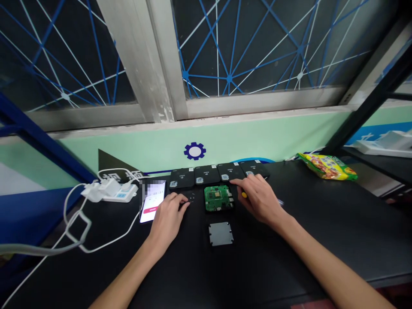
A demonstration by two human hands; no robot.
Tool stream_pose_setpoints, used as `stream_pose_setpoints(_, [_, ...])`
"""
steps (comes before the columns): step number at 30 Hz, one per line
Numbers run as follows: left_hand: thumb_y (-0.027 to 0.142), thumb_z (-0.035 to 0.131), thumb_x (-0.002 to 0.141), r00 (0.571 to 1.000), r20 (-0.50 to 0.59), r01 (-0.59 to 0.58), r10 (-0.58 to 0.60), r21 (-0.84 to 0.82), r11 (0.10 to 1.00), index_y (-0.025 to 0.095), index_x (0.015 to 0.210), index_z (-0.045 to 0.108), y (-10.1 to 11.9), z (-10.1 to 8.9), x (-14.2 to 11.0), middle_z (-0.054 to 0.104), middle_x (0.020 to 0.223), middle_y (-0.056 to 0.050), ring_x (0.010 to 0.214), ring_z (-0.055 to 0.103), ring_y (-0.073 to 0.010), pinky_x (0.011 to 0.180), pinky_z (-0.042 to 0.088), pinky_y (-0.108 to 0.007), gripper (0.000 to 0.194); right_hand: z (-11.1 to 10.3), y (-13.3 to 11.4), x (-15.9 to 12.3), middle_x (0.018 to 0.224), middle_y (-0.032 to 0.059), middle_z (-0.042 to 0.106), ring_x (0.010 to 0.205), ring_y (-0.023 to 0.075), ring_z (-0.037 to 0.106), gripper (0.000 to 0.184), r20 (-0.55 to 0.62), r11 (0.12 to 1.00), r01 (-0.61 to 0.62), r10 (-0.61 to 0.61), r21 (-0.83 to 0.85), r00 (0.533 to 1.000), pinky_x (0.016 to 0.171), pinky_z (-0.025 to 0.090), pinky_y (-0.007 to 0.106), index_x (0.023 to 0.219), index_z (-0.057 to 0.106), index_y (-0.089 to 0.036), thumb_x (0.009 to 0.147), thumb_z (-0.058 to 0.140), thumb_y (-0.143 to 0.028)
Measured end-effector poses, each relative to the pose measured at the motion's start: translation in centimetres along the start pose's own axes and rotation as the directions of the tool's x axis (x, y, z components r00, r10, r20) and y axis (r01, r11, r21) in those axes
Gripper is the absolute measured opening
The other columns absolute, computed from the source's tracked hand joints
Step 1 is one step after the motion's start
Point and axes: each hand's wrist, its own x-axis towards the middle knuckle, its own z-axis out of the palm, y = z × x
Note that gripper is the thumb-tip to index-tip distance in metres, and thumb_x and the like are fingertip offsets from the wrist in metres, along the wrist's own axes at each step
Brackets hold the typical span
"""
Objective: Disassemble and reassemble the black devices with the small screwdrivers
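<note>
My left hand (pixel 169 212) rests on the black table with its thumb and index finger slightly apart. Just beyond the fingertips lie several tiny screws (pixel 192 198), and a lit phone (pixel 154 199) is beside and partly under the hand. Between my hands sits a green circuit board (pixel 218 198) in a black case. Nearer to me lies a square grey plate (pixel 220 234) with dark notches. My right hand (pixel 257 197) is closed right of the board, curled around a slim tool with a yellow part (pixel 244 195); its kind is mostly hidden. The index finger reaches toward the black boxes.
Several flat black boxes (pixel 182 178) stand in a row along the wall. At the left, a white power strip (pixel 119 192) has plugs and loose white cables (pixel 111 245). A yellow-green snack bag (pixel 328 166) lies at the back right. Metal frames flank the table (pixel 322 223).
</note>
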Motion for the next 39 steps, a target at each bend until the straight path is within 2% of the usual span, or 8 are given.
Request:
stream_pose_setpoints(4, [0.016, 0.055, 0.102, 0.999, 0.009, -0.034, 0.034, -0.014, 0.999, 0.022, 0.095, 0.071, -1.1, 0.3, 0.3, 0.066, 0.093, -0.005, 0.083, 0.069, -0.0253, 0.072, 0.051, -0.036, 0.018, 0.0, -0.1, -0.1, 0.084, 0.0053, 0.063, 0.075, 0.0246, 0.048, 0.029, -0.004, 0.999, -0.002, 0.002, 0.049, 1.000, 0.071, 0.033, 0.038, 0.133, 0.058, -0.016, 0.107, 0.045, -0.008])
stream_pose_setpoints(9, [0.016, 0.058, 0.100, 1.000, 0.023, -0.005, 0.006, -0.039, 0.999, 0.022, 0.098, 0.072, -1.7, 0.6, 0.4, 0.064, 0.092, -0.004, 0.081, 0.068, -0.0244, 0.072, 0.050, -0.035, 0.016, -0.3, -0.1, -0.2, 0.085, 0.0054, 0.063, 0.076, 0.0247, 0.048, 0.032, -0.021, 0.997, -0.014, 0.016, 0.080, 1.000, 0.072, 0.034, 0.038, 0.133, 0.058, -0.017, 0.106, 0.045, -0.006])
stream_pose_setpoints(19, [0.019, 0.054, 0.104, 0.999, -0.001, -0.034, 0.034, -0.045, 0.998, 0.022, 0.096, 0.071, -1.3, 0.8, 0.3, 0.064, 0.092, -0.004, 0.081, 0.068, -0.0239, 0.072, 0.051, -0.035, 0.019, -0.7, -0.2, -0.2, 0.087, 0.0067, 0.065, 0.075, 0.0239, 0.048, 0.027, -0.023, 0.993, -0.037, 0.040, 0.114, 0.999, 0.072, 0.035, 0.038, 0.129, 0.058, -0.014, 0.106, 0.045, -0.008])
stream_pose_setpoints(27, [0.018, 0.050, 0.104, 0.998, -0.012, -0.060, 0.060, -0.019, 0.998, 0.021, 0.097, 0.069, -0.6, 0.9, 0.3, 0.063, 0.094, -0.006, 0.083, 0.066, -0.0240, 0.073, 0.052, -0.036, 0.021, -0.7, -0.3, -0.3, 0.091, 0.0078, 0.066, 0.075, 0.0235, 0.050, 0.025, -0.018, 0.986, -0.072, 0.076, 0.153, 0.997, 0.071, 0.037, 0.038, 0.128, 0.058, -0.017, 0.107, 0.045, -0.010])
stream_pose_setpoints(30, [0.018, 0.050, 0.103, 0.998, -0.009, -0.057, 0.056, -0.022, 0.998, 0.021, 0.097, 0.070, -0.6, 0.9, 0.3, 0.065, 0.094, -0.006, 0.084, 0.067, -0.0246, 0.074, 0.053, -0.036, 0.022, -1.0, -0.4, -0.3, 0.090, 0.0072, 0.064, 0.075, 0.0235, 0.051, 0.030, -0.025, 0.977, -0.039, 0.045, 0.209, 0.999, 0.070, 0.038, 0.038, 0.133, 0.057, -0.016, 0.105, 0.048, -0.009])
stream_pose_setpoints(34, [0.020, 0.055, 0.102, 1.000, 0.004, -0.030, 0.030, -0.035, 0.999, 0.021, 0.096, 0.073, -0.7, 0.6, 0.4, 0.067, 0.094, -0.006, 0.084, 0.069, -0.0256, 0.074, 0.054, -0.037, 0.019, -1.2, -0.8, -0.5, 0.081, 0.0028, 0.059, 0.070, 0.0227, 0.049, 0.045, -0.082, 0.964, 0.040, -0.019, 0.263, 0.996, 0.067, 0.039, 0.038, 0.148, 0.052, -0.018, 0.104, 0.051, -0.007])
stream_pose_setpoints(37, [0.022, 0.058, 0.100, 1.000, 0.006, -0.016, 0.016, -0.049, 0.999, 0.022, 0.098, 0.072, -0.7, 0.1, 0.4, 0.068, 0.093, -0.005, 0.081, 0.070, -0.0250, 0.072, 0.055, -0.037, 0.015, -1.2, -0.9, -0.7, 0.090, 0.0059, 0.065, 0.076, 0.0237, 0.056, 0.053, -0.129, 0.945, -0.013, 0.058, 0.327, 0.990, 0.069, 0.045, 0.038, 0.157, 0.046, -0.020, 0.106, 0.050, -0.008])
stream_pose_setpoints(39, [0.021, 0.056, 0.101, 1.000, -0.004, -0.013, 0.013, -0.046, 0.999, 0.022, 0.100, 0.070, -0.5, -0.2, 0.4, 0.068, 0.093, -0.004, 0.081, 0.070, -0.0245, 0.072, 0.055, -0.036, 0.014, -1.2, -0.7, -1.0, 0.103, 0.0094, 0.071, 0.085, 0.0257, 0.063, 0.045, -0.178, 0.929, -0.037, 0.109, 0.367, 0.978, 0.075, 0.050, 0.041, 0.149, 0.052, -0.023, 0.105, 0.052, -0.012])
